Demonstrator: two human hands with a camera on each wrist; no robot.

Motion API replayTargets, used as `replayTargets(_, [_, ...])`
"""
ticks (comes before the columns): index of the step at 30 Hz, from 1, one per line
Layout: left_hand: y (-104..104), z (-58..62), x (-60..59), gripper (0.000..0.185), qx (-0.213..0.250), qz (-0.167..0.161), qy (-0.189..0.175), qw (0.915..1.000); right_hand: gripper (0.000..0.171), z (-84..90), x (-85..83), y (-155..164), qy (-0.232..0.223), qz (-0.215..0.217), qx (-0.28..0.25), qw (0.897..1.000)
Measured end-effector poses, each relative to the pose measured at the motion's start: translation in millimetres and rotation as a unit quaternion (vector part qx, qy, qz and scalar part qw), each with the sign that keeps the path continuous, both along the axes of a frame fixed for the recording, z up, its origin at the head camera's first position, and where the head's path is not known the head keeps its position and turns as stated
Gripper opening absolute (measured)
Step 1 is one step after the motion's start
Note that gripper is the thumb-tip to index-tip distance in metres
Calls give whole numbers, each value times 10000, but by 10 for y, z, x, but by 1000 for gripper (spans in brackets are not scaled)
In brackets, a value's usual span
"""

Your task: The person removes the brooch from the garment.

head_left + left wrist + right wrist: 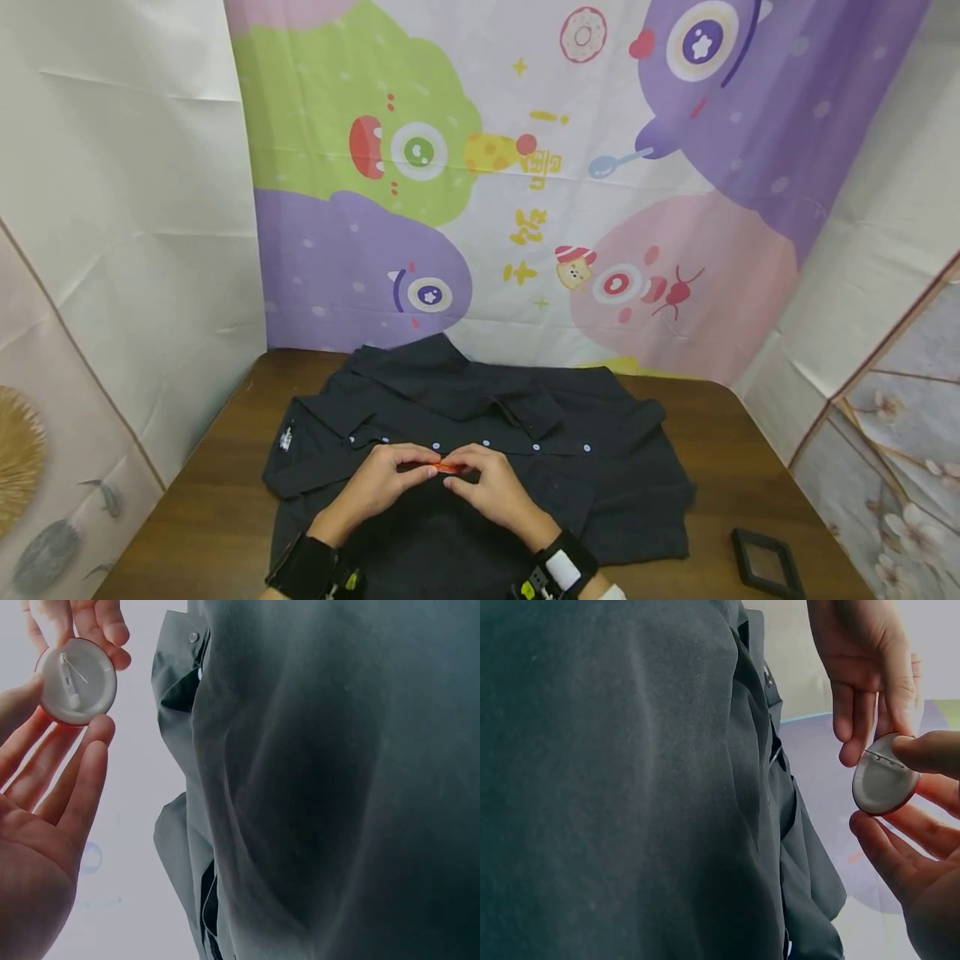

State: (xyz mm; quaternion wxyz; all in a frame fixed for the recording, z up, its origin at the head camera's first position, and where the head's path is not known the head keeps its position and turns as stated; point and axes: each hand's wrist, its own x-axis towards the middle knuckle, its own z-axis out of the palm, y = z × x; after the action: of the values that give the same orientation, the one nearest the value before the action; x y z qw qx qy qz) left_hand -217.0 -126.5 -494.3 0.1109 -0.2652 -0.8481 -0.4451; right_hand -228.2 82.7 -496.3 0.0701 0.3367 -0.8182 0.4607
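Between both hands, over the dark shirt (480,517), is a round pin-back button badge (446,468) with an orange-red face. Its white back (96,694) shows in the left wrist view, where the thin needle stands away from its bar. My left hand (378,483) holds one side of the badge between thumb and fingers. My right hand (498,492) pinches the other side, its thumb on the badge's back near the pin in the right wrist view. The shirt lies spread on the table, with light buttons along its placket and its collar on the far side.
The brown wooden table (195,508) shows on both sides of the shirt. A small black square frame (767,563) lies at the near right. Behind the table hangs a cloth (525,333) with cartoon monsters, and pale curtains stand at both sides.
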Motion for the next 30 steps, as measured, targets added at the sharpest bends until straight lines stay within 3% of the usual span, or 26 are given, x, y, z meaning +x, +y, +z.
replayTargets(6, [-3,30,7,19,169,-9,-310,9994,20,3,-17,9,103,5,-84,9999])
replayTargets(30, [-4,43,31,15,278,280,-510,9979,14,5,45,-49,221,-292,-225,9991])
